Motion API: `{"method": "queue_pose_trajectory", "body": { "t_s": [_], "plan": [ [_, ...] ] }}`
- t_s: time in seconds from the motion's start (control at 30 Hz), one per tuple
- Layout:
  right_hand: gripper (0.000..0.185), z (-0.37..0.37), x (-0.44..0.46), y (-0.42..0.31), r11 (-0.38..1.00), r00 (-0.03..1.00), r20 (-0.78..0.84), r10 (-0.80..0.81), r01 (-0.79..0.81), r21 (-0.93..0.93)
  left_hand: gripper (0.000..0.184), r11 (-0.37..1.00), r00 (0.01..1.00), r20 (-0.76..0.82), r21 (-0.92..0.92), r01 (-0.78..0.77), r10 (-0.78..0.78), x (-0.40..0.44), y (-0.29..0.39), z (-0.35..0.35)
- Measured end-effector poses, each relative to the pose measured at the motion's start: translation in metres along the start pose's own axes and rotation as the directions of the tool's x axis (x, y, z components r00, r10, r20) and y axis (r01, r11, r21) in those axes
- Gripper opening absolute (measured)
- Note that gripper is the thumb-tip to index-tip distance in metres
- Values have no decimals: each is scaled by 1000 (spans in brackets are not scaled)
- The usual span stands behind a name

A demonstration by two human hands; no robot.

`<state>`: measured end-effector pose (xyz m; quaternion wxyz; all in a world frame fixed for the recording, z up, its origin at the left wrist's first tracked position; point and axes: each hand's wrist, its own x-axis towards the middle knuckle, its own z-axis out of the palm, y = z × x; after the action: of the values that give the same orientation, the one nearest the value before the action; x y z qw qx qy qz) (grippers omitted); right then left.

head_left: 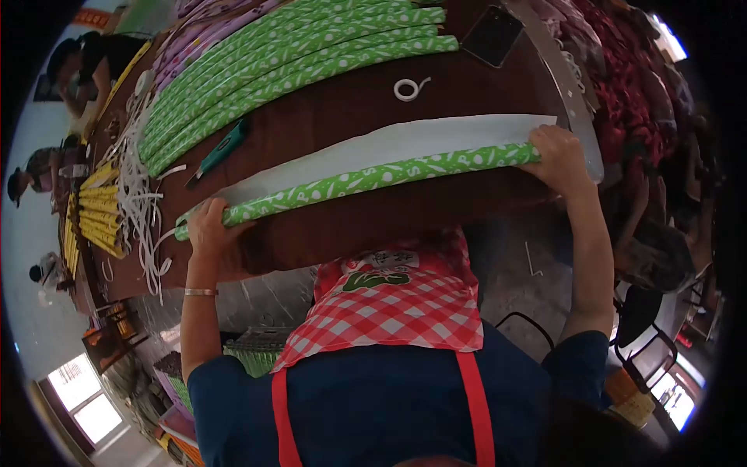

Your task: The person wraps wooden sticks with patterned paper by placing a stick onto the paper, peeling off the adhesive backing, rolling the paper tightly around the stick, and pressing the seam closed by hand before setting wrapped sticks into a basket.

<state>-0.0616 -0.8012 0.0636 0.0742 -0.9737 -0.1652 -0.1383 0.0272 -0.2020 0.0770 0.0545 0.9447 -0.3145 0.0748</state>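
Note:
A sheet of green wrapping paper with white patterns lies partly rolled across the brown tabletop in front of me. Its white underside shows as a flap along the far side of the roll. My left hand is closed round the roll near its left end, thumb pointing inward. At the right end, my right hand grips the roll with its fingers bent over the far side. Part of each end is hidden under the hands.
Beyond lie several finished green rolls, a teal utility knife, a tape roll and a dark phone. White strings and yellow rolls are at left. Other people work around the room.

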Motion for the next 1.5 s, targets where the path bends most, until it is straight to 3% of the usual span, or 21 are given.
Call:
{"method": "queue_pose_trajectory", "body": {
  "t_s": [0.17,0.27,0.3,0.37,0.43,0.6,0.67,0.73,0.83,1.0,1.07,1.13,1.2,1.27,1.43,1.5],
  "plan": [
    [55,11,0,-5,999,997,-74,-23,19,-43,55,989,990,-23,50,141,-140,-14,4,19],
    [62,17,-10,-7,999,994,-105,-3,-2,-54,56,987,991,-52,101,125,-120,-23,2,26],
    [61,17,-13,-9,998,998,-56,38,-41,-47,56,983,988,-49,103,153,-148,-25,2,27],
    [60,18,-18,-12,995,996,0,86,-86,-46,55,991,996,-73,120,65,-57,-21,2,23],
    [52,19,-21,-16,993,996,-10,86,-86,-77,55,985,975,138,28,172,-174,-15,10,9],
    [40,16,-23,-24,991,993,-71,96,-102,-89,59,993,994,85,-93,78,-70,-40,-10,23],
    [35,18,-22,-29,991,990,-90,107,-114,-76,50,966,971,102,-120,227,-216,-46,-15,28],
    [27,22,-23,-35,990,985,-100,138,-139,-2,46,977,977,98,-78,197,-189,-48,-21,30],
    [24,31,-21,-38,988,957,-245,154,-144,58,35,983,983,91,-73,166,-160,-29,-4,16],
    [27,27,-11,-33,985,966,-193,172,-172,15,15,956,975,84,-197,217,-204,8,31,3],
    [28,25,-12,-32,979,969,-144,200,-205,-20,9,958,993,-56,-275,85,-104,43,66,3],
    [30,24,-14,-30,975,968,-119,223,-221,30,9,841,981,-51,-524,133,-187,86,117,0],
    [29,25,-15,-30,972,965,-118,234,-230,52,9,889,989,-147,-456,-50,-20,134,151,7],
    [27,27,-16,-31,967,961,-119,250,-243,72,13,911,989,-124,-393,-127,84,182,174,22],
    [35,31,-14,-30,967,949,-185,255,-248,60,20,959,993,5,-261,-111,117,238,195,59],
    [36,31,-13,-31,963,944,-189,269,-261,66,18,943,991,24,-311,-118,132,245,191,56]
  ]
}}
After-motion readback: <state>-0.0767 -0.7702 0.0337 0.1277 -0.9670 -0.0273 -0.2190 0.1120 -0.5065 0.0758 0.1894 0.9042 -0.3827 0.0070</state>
